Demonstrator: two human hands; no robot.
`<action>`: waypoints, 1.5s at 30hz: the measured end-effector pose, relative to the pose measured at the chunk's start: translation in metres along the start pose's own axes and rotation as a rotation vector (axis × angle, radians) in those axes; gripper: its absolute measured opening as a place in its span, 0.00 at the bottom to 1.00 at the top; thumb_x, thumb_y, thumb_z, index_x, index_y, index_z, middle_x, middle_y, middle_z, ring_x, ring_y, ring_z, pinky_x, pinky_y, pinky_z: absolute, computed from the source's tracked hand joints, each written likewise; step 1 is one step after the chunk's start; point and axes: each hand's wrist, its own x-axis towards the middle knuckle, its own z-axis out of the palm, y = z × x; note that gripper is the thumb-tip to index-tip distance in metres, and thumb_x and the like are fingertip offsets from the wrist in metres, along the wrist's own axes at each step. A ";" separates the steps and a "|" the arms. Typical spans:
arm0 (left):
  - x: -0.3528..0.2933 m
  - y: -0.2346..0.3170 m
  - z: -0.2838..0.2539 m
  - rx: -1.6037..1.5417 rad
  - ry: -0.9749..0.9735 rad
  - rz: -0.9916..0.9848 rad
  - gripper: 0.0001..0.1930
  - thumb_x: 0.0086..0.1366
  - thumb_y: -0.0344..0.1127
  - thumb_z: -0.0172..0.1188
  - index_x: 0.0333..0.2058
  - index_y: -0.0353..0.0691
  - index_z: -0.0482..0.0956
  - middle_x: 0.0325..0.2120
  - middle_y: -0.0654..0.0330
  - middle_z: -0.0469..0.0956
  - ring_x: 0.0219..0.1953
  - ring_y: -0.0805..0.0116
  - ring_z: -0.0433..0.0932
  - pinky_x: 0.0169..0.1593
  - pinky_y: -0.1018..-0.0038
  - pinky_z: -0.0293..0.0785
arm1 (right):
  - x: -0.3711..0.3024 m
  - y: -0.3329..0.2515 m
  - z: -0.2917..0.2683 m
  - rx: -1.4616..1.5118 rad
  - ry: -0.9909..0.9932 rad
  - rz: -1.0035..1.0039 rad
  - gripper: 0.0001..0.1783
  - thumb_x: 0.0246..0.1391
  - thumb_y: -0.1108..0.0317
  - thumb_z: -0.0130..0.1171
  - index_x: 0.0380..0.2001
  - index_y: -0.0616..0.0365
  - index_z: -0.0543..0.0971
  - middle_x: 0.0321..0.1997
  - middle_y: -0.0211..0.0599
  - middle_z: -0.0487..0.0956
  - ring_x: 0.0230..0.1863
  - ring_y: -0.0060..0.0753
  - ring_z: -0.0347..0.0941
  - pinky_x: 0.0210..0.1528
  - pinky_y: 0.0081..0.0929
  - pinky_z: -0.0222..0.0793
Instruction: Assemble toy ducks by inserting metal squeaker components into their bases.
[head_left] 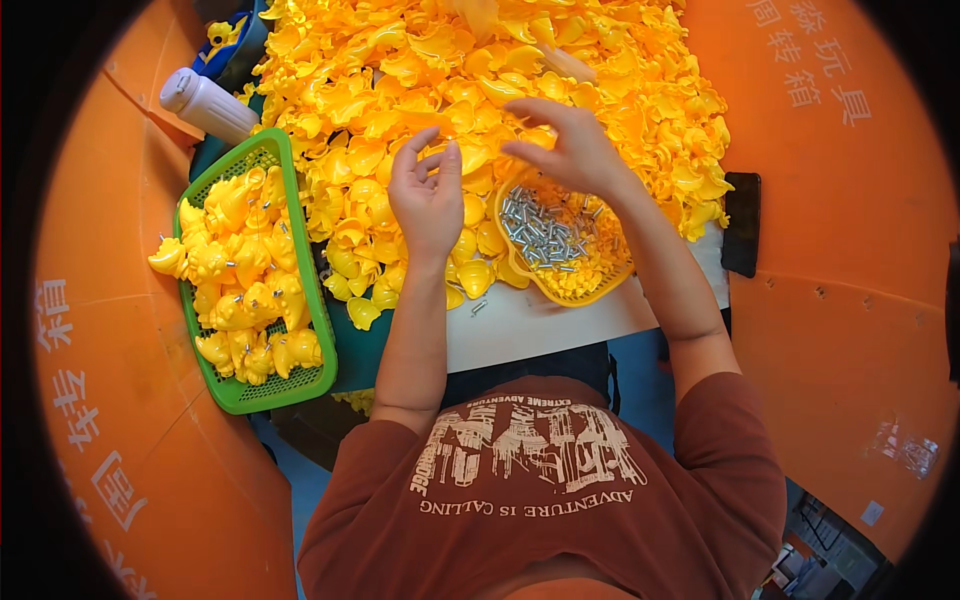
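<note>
My left hand [427, 196] is raised over the near side of a large heap of glossy yellow curved plastic shells [385, 105]. Its thumb and bent fingers are apart, and nothing shows between them. To its right, my right hand [572, 150] hovers above the heap with thumb and forefinger spread, holding nothing I can see. Just below that hand, a yellow basket [571, 298] holds small silver metal pins [540, 230] and little yellow plastic pieces [592, 268]. A single silver pin [479, 308] lies on the white table surface [540, 325].
At the left, a green basket [305, 255] holds yellow plastic figures [245, 270], some with silver pins sticking out. A pale bottle [210, 105] stands behind it. Orange panels [830, 230] flank both sides. Blurred skin-coloured shapes, perhaps another person's hands [568, 65], show over the far heap.
</note>
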 end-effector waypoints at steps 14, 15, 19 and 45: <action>-0.002 -0.006 0.000 0.106 -0.022 0.036 0.10 0.60 0.30 0.57 0.40 0.33 0.74 0.38 0.60 0.72 0.32 0.77 0.72 0.31 0.85 0.69 | -0.010 0.067 -0.069 -0.866 0.040 0.386 0.20 0.42 0.63 0.62 0.43 0.48 0.77 0.49 0.41 0.74 0.52 0.47 0.66 0.51 0.37 0.65; -0.003 -0.006 0.001 0.123 -0.028 0.052 0.10 0.60 0.30 0.58 0.40 0.34 0.74 0.38 0.60 0.72 0.32 0.77 0.72 0.32 0.84 0.70 | -0.010 0.073 -0.067 -0.894 0.047 0.237 0.20 0.41 0.65 0.62 0.43 0.47 0.77 0.52 0.40 0.72 0.54 0.46 0.65 0.52 0.36 0.64; -0.005 -0.005 0.002 0.150 -0.038 0.039 0.09 0.60 0.30 0.57 0.39 0.35 0.74 0.40 0.60 0.72 0.33 0.76 0.73 0.33 0.84 0.70 | -0.002 0.084 -0.048 -1.026 -0.004 0.052 0.17 0.39 0.68 0.61 0.38 0.46 0.80 0.56 0.37 0.69 0.58 0.44 0.61 0.55 0.33 0.62; -0.002 0.006 -0.003 -0.399 -0.113 -0.317 0.11 0.66 0.30 0.46 0.47 0.37 0.66 0.34 0.57 0.74 0.27 0.70 0.76 0.25 0.79 0.72 | -0.064 -0.015 -0.047 -0.406 -0.371 0.313 0.08 0.45 0.70 0.58 0.31 0.58 0.79 0.33 0.40 0.78 0.33 0.39 0.75 0.35 0.31 0.69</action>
